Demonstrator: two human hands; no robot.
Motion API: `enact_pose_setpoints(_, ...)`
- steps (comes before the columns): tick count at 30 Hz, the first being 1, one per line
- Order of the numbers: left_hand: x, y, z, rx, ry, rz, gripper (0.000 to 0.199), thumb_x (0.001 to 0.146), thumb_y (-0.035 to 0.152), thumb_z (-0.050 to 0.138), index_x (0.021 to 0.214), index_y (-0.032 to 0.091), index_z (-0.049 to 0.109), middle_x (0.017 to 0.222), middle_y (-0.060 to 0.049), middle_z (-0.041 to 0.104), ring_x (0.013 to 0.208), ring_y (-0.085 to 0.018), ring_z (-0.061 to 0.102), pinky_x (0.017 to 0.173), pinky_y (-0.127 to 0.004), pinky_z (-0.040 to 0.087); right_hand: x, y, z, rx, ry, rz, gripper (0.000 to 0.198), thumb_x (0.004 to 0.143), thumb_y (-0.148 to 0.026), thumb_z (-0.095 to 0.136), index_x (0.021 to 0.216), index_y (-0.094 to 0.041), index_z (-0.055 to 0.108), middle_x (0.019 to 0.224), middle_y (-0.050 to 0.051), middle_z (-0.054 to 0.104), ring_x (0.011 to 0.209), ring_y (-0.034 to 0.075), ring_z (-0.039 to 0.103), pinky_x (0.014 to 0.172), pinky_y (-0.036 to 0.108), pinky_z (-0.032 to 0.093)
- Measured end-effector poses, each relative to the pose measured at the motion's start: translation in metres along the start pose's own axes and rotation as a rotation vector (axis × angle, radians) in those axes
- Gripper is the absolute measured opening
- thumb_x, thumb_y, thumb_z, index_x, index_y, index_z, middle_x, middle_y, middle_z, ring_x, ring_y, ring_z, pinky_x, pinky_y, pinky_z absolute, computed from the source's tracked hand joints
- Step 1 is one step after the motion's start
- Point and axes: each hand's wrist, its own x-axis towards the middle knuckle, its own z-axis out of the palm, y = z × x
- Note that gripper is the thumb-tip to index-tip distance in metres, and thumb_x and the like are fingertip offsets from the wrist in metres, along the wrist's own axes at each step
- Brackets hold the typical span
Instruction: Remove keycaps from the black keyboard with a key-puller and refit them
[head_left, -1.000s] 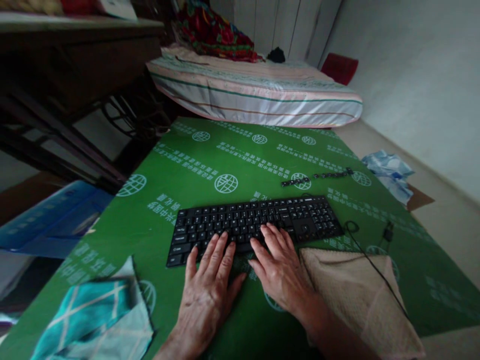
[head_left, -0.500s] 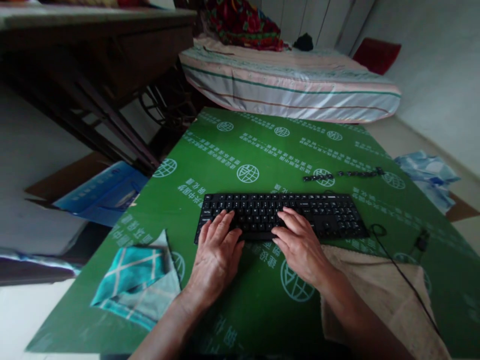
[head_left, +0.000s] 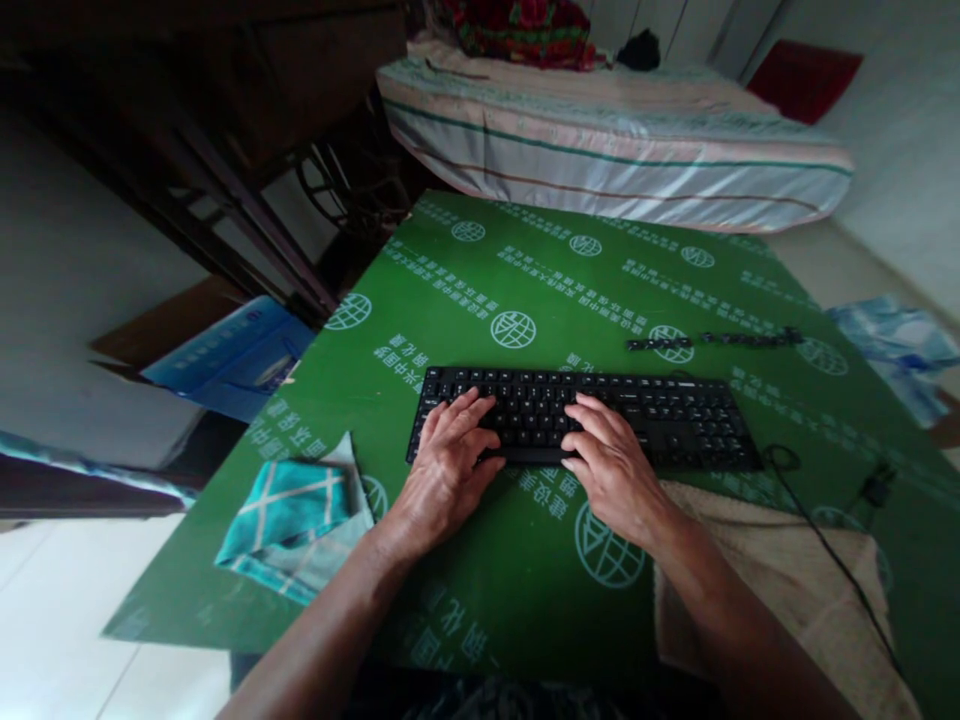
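On the green tabletop [head_left: 487, 560], pale Chinese chars. are printed in slanting rows, w/ the same phrases repeated. "中国梦" can be read L of the keyboard [head_left: 532, 408], w/ "钢化" nearby; "建设美" is seen just below the keyboard's near edge, & "钢化" again twd. the near edge of the tabletop. The far rows are too small to be read in full. Betw. the rows, line-drawn globe emblems [head_left: 513, 329] are repeated, same pale colour. On the keyboard, white key legends & a small light marking [head_left: 684, 385], upper R, are seen but can't be read. On the blue box [head_left: 217, 350], a line of white chars. is printed, too blurred to be made out.
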Motion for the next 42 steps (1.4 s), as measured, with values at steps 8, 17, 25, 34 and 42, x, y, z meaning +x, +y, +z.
enact_pose_setpoints(8,0.001,-0.002,0.002,-0.006,0.015,0.054,0.013,0.088,0.024,0.051,0.091,0.018,0.062,0.135,-0.012,0.051,0.135,-0.028,0.034,0.11,-0.056,0.025,-0.001,0.001,-0.001,0.0,0.025,-0.005,0.008,0.086,-0.013,0.05,0.086,-0.017,0.057,0.123,0.015,0.054,0.131,0.029,0.036,0.102,0.052,0.04)
enact_pose_setpoints(17,0.004,-0.005,0.003,-0.014,-0.002,0.112,0.014,0.089,0.024,0.05,0.092,0.016,0.061,0.131,-0.014,0.055,0.131,-0.027,0.041,0.109,-0.053,0.029,-0.004,0.003,-0.004,-0.008,0.046,0.011,0.006,0.086,-0.019,0.055,0.09,-0.017,0.058,0.122,0.015,0.055,0.128,0.029,0.041,0.102,0.05,0.041)
enact_pose_setpoints(25,0.007,-0.005,0.004,-0.019,0.001,0.139,0.014,0.088,0.025,0.052,0.091,0.015,0.061,0.129,-0.015,0.056,0.129,-0.027,0.043,0.107,-0.052,0.033,-0.02,0.011,-0.016,-0.142,0.025,-0.005,0.01,0.082,-0.026,0.061,0.085,-0.017,0.061,0.12,0.016,0.056,0.125,0.031,0.043,0.1,0.052,0.041)
enact_pose_setpoints(34,0.008,-0.005,0.008,-0.025,0.018,0.14,0.014,0.087,0.027,0.052,0.091,0.016,0.061,0.128,-0.014,0.056,0.128,-0.027,0.044,0.105,-0.05,0.035,-0.017,0.004,-0.006,-0.162,0.037,0.006,0.011,0.078,-0.022,0.064,0.088,-0.017,0.064,0.122,0.015,0.056,0.127,0.031,0.04,0.101,0.051,0.04)
enact_pose_setpoints(42,0.006,-0.005,0.011,0.003,0.05,0.155,0.015,0.088,0.027,0.051,0.092,0.017,0.061,0.126,-0.014,0.057,0.126,-0.026,0.046,0.105,-0.048,0.038,-0.018,0.005,0.004,-0.103,0.124,0.043,0.01,0.077,-0.016,0.061,0.086,-0.017,0.064,0.12,0.014,0.058,0.125,0.029,0.043,0.101,0.05,0.04)
